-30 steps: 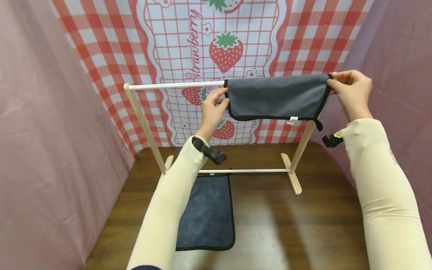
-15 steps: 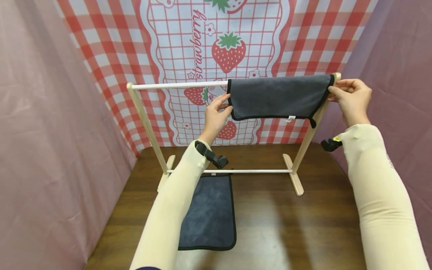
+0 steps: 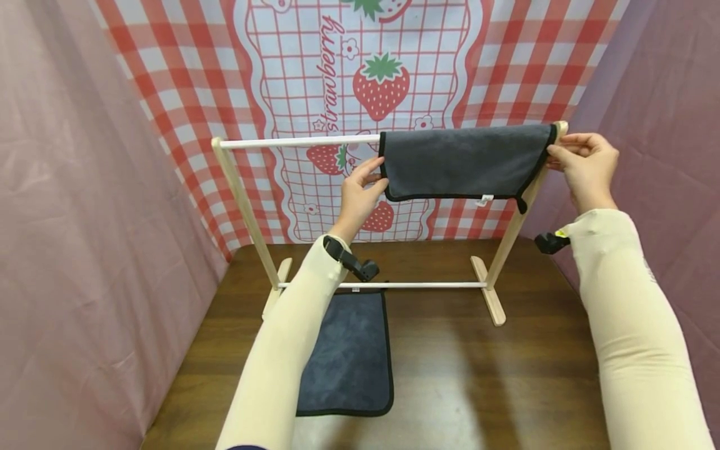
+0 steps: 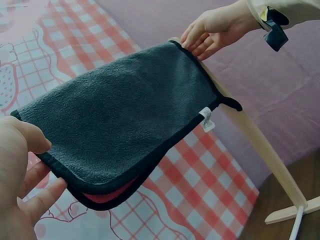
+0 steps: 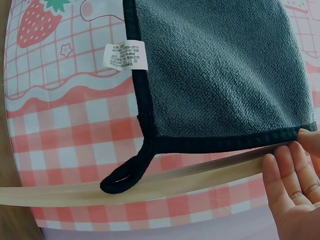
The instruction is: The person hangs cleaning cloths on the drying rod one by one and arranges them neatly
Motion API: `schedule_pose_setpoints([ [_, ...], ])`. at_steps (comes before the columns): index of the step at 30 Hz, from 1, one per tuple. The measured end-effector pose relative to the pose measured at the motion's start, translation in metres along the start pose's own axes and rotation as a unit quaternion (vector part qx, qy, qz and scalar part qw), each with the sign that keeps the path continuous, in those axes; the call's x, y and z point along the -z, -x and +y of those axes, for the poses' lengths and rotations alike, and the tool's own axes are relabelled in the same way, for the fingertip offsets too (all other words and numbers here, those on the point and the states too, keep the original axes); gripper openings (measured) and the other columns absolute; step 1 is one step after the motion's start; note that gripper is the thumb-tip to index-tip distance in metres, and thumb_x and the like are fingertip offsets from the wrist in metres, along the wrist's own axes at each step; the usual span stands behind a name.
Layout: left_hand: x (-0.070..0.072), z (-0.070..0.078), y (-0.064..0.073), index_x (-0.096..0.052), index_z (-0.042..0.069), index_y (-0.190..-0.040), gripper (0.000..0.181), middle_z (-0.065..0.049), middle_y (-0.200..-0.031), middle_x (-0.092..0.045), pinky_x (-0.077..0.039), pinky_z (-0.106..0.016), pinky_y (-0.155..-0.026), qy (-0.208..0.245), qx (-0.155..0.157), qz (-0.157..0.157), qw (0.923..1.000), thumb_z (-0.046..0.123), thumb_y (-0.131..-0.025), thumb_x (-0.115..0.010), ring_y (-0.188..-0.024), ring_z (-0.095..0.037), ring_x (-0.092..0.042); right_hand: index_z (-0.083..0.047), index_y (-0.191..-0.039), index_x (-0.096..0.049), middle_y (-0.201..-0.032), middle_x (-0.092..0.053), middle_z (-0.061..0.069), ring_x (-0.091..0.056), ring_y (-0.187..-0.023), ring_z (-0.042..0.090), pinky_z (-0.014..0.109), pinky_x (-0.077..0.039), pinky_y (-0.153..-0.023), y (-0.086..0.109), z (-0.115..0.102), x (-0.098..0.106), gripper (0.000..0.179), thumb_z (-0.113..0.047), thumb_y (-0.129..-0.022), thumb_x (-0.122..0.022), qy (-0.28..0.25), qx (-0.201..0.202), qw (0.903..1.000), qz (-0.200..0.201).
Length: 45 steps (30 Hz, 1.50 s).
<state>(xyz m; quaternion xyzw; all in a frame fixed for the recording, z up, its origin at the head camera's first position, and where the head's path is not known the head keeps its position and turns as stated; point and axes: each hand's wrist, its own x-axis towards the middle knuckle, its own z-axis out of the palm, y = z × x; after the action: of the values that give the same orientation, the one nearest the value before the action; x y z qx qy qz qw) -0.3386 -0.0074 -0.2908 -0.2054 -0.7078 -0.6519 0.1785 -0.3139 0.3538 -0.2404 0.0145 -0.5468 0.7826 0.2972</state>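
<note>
A dark grey towel (image 3: 461,164) with black edging hangs folded over the right part of the white top bar (image 3: 298,142) of a wooden rack. My left hand (image 3: 361,194) pinches its left edge, thumb in front and fingers behind. At the right edge, close to the rack's post, my right hand (image 3: 587,165) pinches the towel between thumb and fingers. A white label (image 5: 126,56) and a black hanging loop (image 5: 125,175) stick out at the towel's lower hem. In the left wrist view the towel's two layers (image 4: 105,192) stand slightly apart at the bottom corner.
A second dark grey towel (image 3: 349,350) lies flat on the brown wooden table (image 3: 439,387), partly behind my left sleeve. The rack's feet (image 3: 488,290) and lower white bar (image 3: 427,285) stand behind it. A strawberry-patterned checked cloth (image 3: 506,62) hangs at the back, pink curtains (image 3: 67,187) at the sides.
Over the past second, both hands have slid slightly down the towel's edges, and the rack's right post top has come into view. In the last half second almost nothing moves.
</note>
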Motion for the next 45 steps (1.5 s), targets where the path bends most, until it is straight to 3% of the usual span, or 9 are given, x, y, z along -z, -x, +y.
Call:
schedule_pose_setpoints([
  [12,0.011,-0.015,0.015,-0.059,-0.004,-0.134,0.046,-0.017,-0.142,-0.054,-0.058,-0.029,-0.083,0.030,0.007,0.012,0.9994,-0.008,-0.088,-0.062,-0.111,-0.031,-0.065,0.003,-0.087,-0.064,-0.067,-0.070,0.007,-0.068,-0.053,0.015,0.024,-0.058,-0.052,0.013,0.015,0.012,0.018,0.019,-0.081,-0.068,-0.026,-0.002,0.9996,-0.013],
  [19,0.025,-0.038,0.034,-0.058,-0.001,-0.135,0.047,-0.024,-0.121,-0.066,-0.054,-0.020,-0.074,0.028,0.053,0.020,0.9980,-0.006,-0.089,-0.062,-0.110,-0.036,-0.064,0.003,-0.089,-0.065,-0.070,-0.071,0.008,-0.069,-0.055,0.015,0.024,-0.058,-0.053,0.032,0.041,0.025,0.017,0.019,-0.083,-0.067,-0.034,-0.016,0.9992,-0.017],
  [22,0.030,-0.048,0.043,-0.058,0.000,-0.137,0.048,-0.021,-0.125,-0.065,-0.051,-0.017,-0.072,0.033,0.070,0.018,0.9968,-0.006,-0.089,-0.061,-0.112,-0.036,-0.063,0.003,-0.091,-0.064,-0.072,-0.071,0.007,-0.069,-0.056,0.015,0.024,-0.058,-0.054,0.041,0.055,0.030,0.017,0.019,-0.084,-0.065,-0.033,-0.025,0.9989,-0.019],
  [24,0.033,-0.055,0.049,-0.056,-0.001,-0.138,0.048,-0.019,-0.130,-0.063,-0.053,-0.019,-0.076,0.039,0.076,0.014,0.9962,-0.007,-0.090,-0.061,-0.113,-0.037,-0.062,0.003,-0.091,-0.064,-0.072,-0.072,0.007,-0.069,-0.056,0.015,0.025,-0.058,-0.055,0.048,0.065,0.033,0.018,0.019,-0.085,-0.063,-0.030,-0.034,0.9988,-0.020],
  [27,0.037,-0.066,0.057,-0.055,-0.002,-0.139,0.048,-0.016,-0.139,-0.057,-0.056,-0.026,-0.082,0.045,0.088,0.012,0.9951,-0.008,-0.091,-0.060,-0.116,-0.037,-0.060,0.002,-0.092,-0.064,-0.070,-0.071,0.005,-0.069,-0.056,0.013,0.023,-0.058,-0.054,0.056,0.080,0.036,0.017,0.018,-0.085,-0.064,-0.005,-0.046,0.9988,-0.014],
  [31,0.043,-0.074,0.071,-0.054,-0.007,-0.137,0.048,-0.021,-0.138,-0.056,-0.057,-0.033,-0.086,0.057,0.104,0.021,0.9927,-0.012,-0.089,-0.059,-0.116,-0.038,-0.060,0.001,-0.094,-0.062,-0.068,-0.071,0.002,-0.068,-0.057,0.010,0.020,-0.056,-0.053,0.068,0.102,0.039,0.016,0.015,-0.086,-0.065,0.036,-0.067,0.9970,-0.015],
  [34,0.049,-0.086,0.081,-0.053,-0.009,-0.136,0.048,-0.023,-0.135,-0.057,-0.057,-0.036,-0.086,0.056,0.111,0.032,0.9917,-0.013,-0.089,-0.058,-0.111,-0.035,-0.062,-0.003,-0.093,-0.063,-0.070,-0.071,0.001,-0.069,-0.059,0.010,0.021,-0.057,-0.055,0.079,0.121,0.042,0.018,0.014,-0.088,-0.063,0.046,-0.081,0.9949,-0.038],
  [38,0.060,-0.105,0.094,-0.052,-0.009,-0.137,0.048,-0.024,-0.134,-0.058,-0.058,-0.033,-0.083,0.044,0.123,0.043,0.9904,-0.013,-0.089,-0.057,-0.113,-0.038,-0.061,-0.009,-0.092,-0.063,-0.074,-0.071,-0.002,-0.069,-0.062,0.009,0.021,-0.058,-0.058,0.097,0.145,0.046,0.021,0.012,-0.090,-0.062,0.081,-0.100,0.9895,-0.067],
  [45,0.085,-0.125,0.115,-0.049,-0.005,-0.139,0.046,-0.027,-0.134,-0.056,-0.056,-0.028,-0.079,0.030,0.161,0.075,0.9836,-0.008,-0.094,-0.056,-0.117,-0.040,-0.058,-0.006,-0.098,-0.060,-0.078,-0.070,-0.004,-0.067,-0.066,0.006,0.022,-0.058,-0.063,0.125,0.179,0.052,0.014,0.006,-0.091,-0.064,0.155,-0.142,0.9732,-0.094],
])
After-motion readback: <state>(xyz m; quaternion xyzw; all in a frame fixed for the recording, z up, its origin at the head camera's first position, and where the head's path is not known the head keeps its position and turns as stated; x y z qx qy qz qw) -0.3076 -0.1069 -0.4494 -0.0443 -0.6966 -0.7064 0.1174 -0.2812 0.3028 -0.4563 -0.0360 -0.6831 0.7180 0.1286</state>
